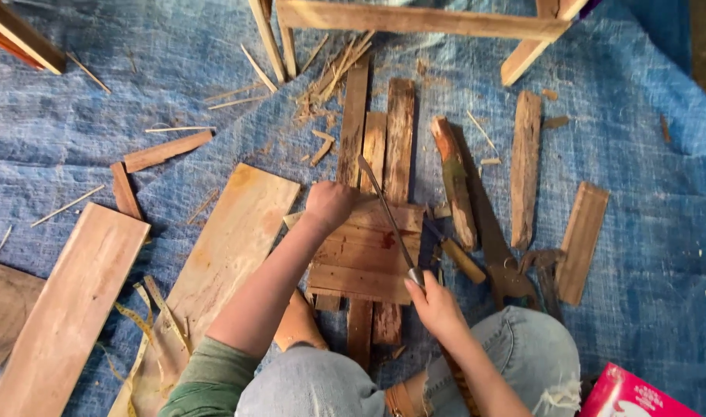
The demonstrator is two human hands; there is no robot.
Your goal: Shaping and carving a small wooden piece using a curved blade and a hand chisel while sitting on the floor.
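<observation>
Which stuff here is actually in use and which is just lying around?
In use: left hand pressing the slat panel; right hand holding the long knife.

Lying about: handsaw, tape measure, wide plank, pink box.

Blue tarp (646,255), hand saw (498,255), yellow tape measure (140,324), long plank (63,309), pink box (627,395)
</observation>
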